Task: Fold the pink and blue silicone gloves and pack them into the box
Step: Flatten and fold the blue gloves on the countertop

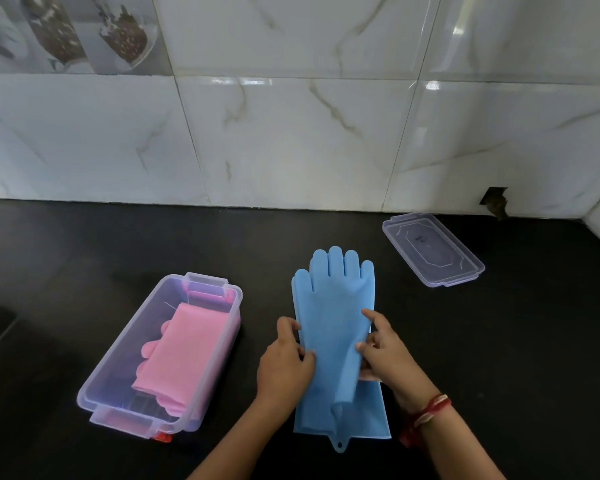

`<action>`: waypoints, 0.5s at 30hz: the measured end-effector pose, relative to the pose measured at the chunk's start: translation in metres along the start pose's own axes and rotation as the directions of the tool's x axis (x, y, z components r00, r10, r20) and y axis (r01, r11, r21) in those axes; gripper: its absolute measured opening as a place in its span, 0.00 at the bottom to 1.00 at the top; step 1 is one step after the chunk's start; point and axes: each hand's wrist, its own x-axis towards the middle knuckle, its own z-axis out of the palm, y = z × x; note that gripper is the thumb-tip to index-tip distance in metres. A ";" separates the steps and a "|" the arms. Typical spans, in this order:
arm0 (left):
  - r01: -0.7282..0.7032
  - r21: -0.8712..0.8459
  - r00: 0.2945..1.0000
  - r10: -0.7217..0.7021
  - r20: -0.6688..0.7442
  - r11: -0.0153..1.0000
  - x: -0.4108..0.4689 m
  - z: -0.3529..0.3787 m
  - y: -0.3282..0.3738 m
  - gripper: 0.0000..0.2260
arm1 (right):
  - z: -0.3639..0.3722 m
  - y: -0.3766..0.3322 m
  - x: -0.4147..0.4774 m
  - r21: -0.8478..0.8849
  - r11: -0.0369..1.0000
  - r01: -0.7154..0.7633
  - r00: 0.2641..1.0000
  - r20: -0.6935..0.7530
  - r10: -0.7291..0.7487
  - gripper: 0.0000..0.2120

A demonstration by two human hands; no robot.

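The blue gloves [333,306] lie stacked flat on the black counter, fingers pointing toward the wall, cuffs toward me. My left hand [284,362] pinches the upper glove's left edge near the wrist. My right hand [383,351] grips its right edge, and the cuff part is bunched narrower between both hands. The lower glove's cuff [374,417] spreads out flat beneath, with a hanging loop at the near end. The folded pink gloves [181,355] rest inside the clear plastic box [118,362] to the left.
The box's clear lid [433,249] lies flat at the back right near the tiled wall [291,133]. A small dark hole [494,202] sits at the wall's base. A red item [161,437] peeks from under the box's near corner.
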 end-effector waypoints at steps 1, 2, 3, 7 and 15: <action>-0.007 -0.022 1.000 0.007 -0.001 1.000 0.000 0.000 0.002 0.14 | 0.000 0.002 0.001 -0.085 0.996 0.016 0.999 -0.026 -0.018 0.27; -0.015 -0.050 1.000 0.015 -0.005 0.999 0.000 0.000 0.003 0.14 | -0.002 0.004 0.001 -0.163 0.986 0.038 0.997 -0.053 -0.048 0.28; -0.028 -0.074 1.000 0.027 -0.015 0.997 0.000 -0.002 0.003 0.13 | -0.006 0.007 0.001 -0.208 0.976 0.058 0.995 -0.070 -0.074 0.28; -0.080 -0.075 0.997 0.078 -0.021 0.994 0.001 -0.012 -0.002 0.13 | -0.020 0.021 -0.004 -0.200 0.977 0.077 0.996 -0.037 -0.086 0.27; -0.215 0.233 0.976 0.197 0.098 0.949 -0.007 -0.011 -0.016 0.06 | -0.014 0.028 -0.019 -0.581 0.789 0.198 0.956 -0.061 -0.286 0.22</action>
